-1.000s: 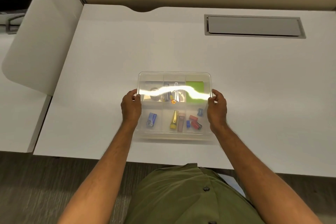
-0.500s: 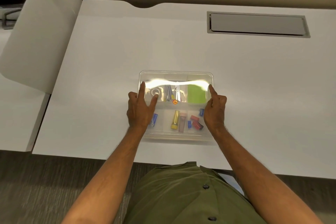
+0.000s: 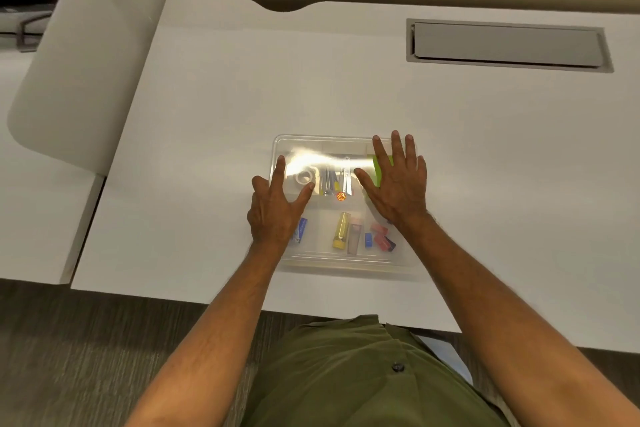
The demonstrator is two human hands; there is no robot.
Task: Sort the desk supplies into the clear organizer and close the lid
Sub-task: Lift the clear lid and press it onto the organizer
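— How do the hands lie?
— Both palm-down, flat. The left hand (image 3: 275, 210) has its fingers spread, thumb angled out to the right, index pointing away from the body.
— And the other?
— The right hand (image 3: 396, 180) is stretched further forward, fingers splayed and straight, thumb reaching left. Both forearms are bare and extend up from the body, nearing each other toward the wrists.

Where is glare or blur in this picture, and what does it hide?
Head view: a bright streak of glare crosses the far half of the clear plastic organizer lid, washing out the white tape roll; the left hand and right hand look slightly soft; the white desk edges bow from the wide-angle lens.
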